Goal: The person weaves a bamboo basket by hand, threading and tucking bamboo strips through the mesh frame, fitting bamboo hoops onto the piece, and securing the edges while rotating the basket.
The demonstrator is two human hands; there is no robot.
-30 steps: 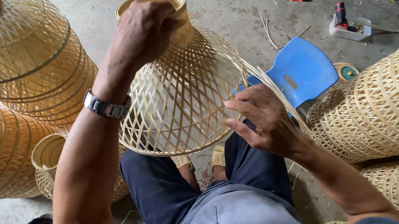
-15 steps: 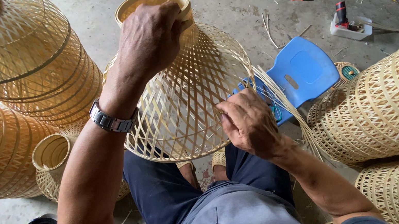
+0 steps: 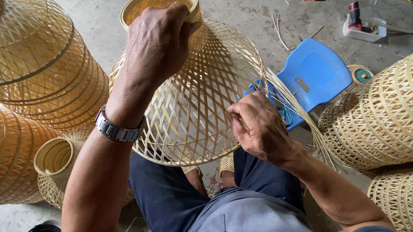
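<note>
My left hand is closed over the narrow ring at the top of the woven bamboo lampshade — I hold it there so the cone stays tilted over my knees and its wide edge faces me. My right hand is at that lower edge, the fingers pinched on thin bamboo strips, I think 1 or 2 of them, though the grip is partly hidden. The loose ends fan out toward the blue plastic stool. Finished shades are stacked around me on the concrete floor, within easy reach.
</note>
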